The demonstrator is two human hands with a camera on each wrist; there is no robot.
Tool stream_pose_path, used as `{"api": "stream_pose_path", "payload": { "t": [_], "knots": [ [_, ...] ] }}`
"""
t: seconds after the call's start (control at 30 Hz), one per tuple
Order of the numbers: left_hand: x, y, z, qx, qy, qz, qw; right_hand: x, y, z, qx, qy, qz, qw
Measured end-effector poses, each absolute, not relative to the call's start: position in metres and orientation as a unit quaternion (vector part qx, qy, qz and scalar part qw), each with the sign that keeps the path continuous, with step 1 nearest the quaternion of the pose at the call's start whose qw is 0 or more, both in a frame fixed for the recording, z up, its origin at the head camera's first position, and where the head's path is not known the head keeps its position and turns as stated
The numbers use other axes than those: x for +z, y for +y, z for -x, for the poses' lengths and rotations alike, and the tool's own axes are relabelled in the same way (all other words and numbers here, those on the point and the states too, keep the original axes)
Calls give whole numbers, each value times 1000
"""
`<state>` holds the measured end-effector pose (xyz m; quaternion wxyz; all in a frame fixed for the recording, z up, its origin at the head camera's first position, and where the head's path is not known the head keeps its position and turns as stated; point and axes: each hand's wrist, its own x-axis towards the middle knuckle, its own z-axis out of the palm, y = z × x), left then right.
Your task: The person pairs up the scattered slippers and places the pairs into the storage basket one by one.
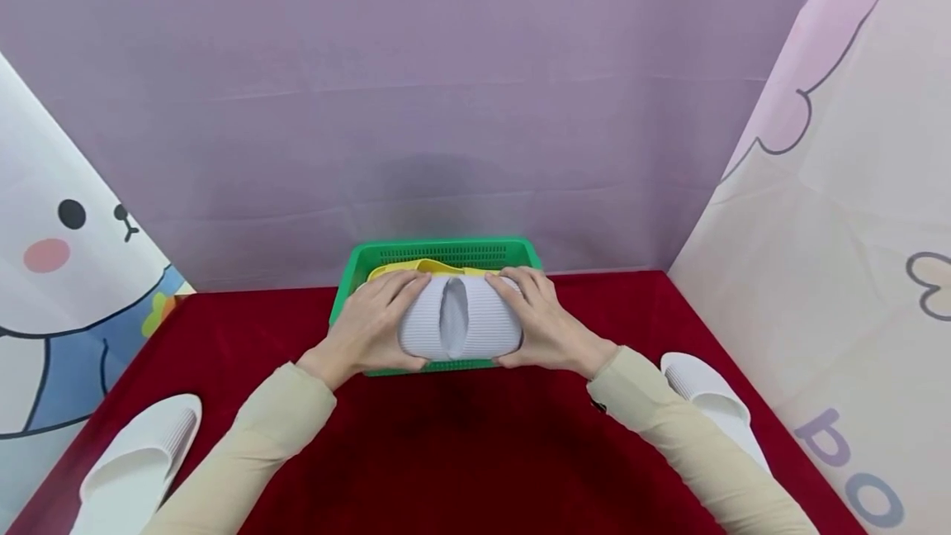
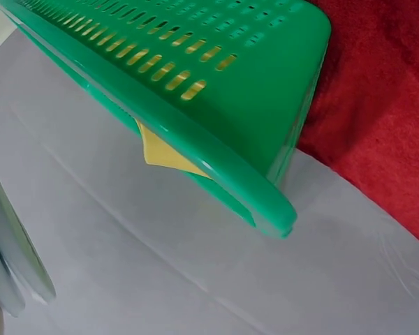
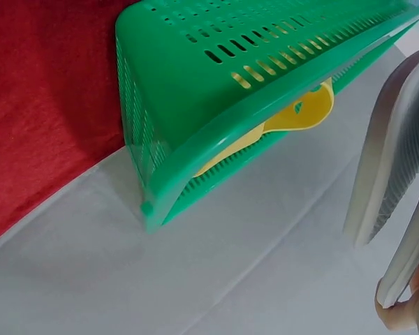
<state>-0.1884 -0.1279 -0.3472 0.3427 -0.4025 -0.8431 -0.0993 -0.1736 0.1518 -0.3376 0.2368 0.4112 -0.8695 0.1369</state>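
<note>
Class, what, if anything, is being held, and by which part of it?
Pale, ridged, rounded slippers, apparently rubbery: the left grip holds their left side, the right grip their right side.

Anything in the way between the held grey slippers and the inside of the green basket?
Partly: a yellow item lies inside the green basket, taking up some room. Nothing else visible stands between the basket and the grey slippers, which the left hand and right hand hold. The white slippers lie off to either side.

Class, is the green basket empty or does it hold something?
Not empty: a yellow item shows inside the green basket's rim and through its slots.
</note>
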Motion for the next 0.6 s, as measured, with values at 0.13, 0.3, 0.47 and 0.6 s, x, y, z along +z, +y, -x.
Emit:
{"api": "stream_pose_path", "payload": {
  "t": [0.13,0.3,0.47,0.6],
  "knots": [
    [-349,-130,190,-99,-847,405,329,-339,151,174,137,-870,-411,237],
    [-350,-133,190,-100,-848,425,301,-341,151,175,148,-869,-410,235],
    [-348,-134,186,-97,-838,448,297,-340,154,176,177,-871,-401,223],
    [-349,-140,175,-83,-835,449,307,-340,157,178,193,-872,-396,215]
  ]
}}
